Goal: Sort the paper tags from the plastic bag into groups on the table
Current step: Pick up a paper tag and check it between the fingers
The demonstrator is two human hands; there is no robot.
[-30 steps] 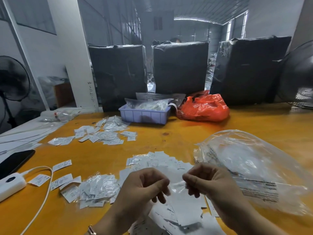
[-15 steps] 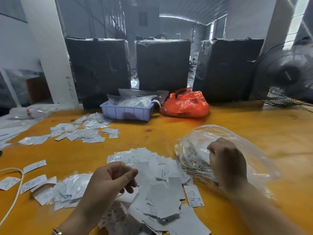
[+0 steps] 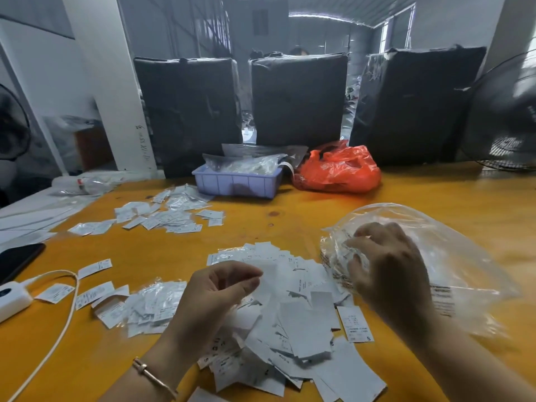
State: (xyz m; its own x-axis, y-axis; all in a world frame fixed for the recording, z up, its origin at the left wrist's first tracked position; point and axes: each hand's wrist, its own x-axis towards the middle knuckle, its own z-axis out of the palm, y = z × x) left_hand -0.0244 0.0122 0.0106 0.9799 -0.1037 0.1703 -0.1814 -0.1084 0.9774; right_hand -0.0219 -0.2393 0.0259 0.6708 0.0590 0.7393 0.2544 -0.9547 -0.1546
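Observation:
A clear plastic bag (image 3: 458, 256) lies on the orange table (image 3: 420, 192) at the right, with printed tags showing through its crumpled mouth. My right hand (image 3: 388, 268) grips that mouth end with curled fingers. A loose heap of white paper tags (image 3: 293, 317) covers the table in front of me, and one tag marked S (image 3: 355, 323) lies at its right edge. My left hand (image 3: 214, 297) hovers over the heap with loosely curled fingers; I see nothing between them. More tags lie in a group in clear sleeves (image 3: 150, 306) at the left and in a far group (image 3: 168, 216).
A purple tray (image 3: 237, 185) with clear bags and an orange bag (image 3: 339, 169) stand at the back, before black wrapped bundles (image 3: 298, 97). At the left edge are a phone (image 3: 17, 259) and a white power bank (image 3: 11, 297) with its cable (image 3: 68, 311). A fan (image 3: 507, 111) stands far right.
Both hands pinched a small clear piece together a second ago. My right hand then went right to the plastic bag and now grips its mouth; my left hand stays over the heap.

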